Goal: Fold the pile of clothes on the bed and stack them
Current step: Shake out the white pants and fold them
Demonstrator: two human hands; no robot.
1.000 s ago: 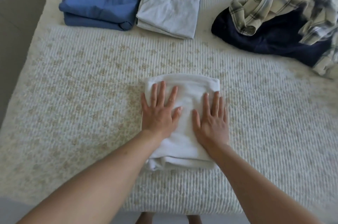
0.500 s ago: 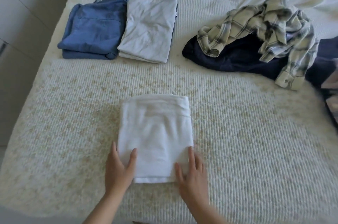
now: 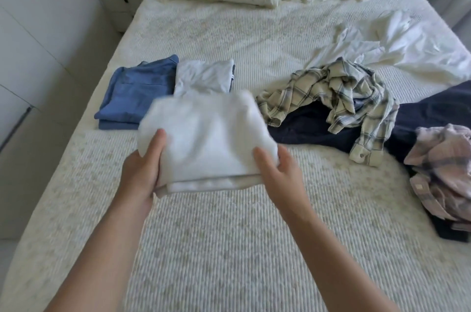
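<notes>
Both hands hold the folded white garment [image 3: 206, 138] up off the bed [image 3: 229, 248] — the left hand [image 3: 142, 171] grips its left edge, thumb on top, and the right hand [image 3: 277, 171] grips the right edge (blurred). Beyond it lie folded blue jeans [image 3: 135, 95] beside a folded pale shirt [image 3: 204, 77]; a plaid shirt [image 3: 339, 92] sits crumpled to the right.
</notes>
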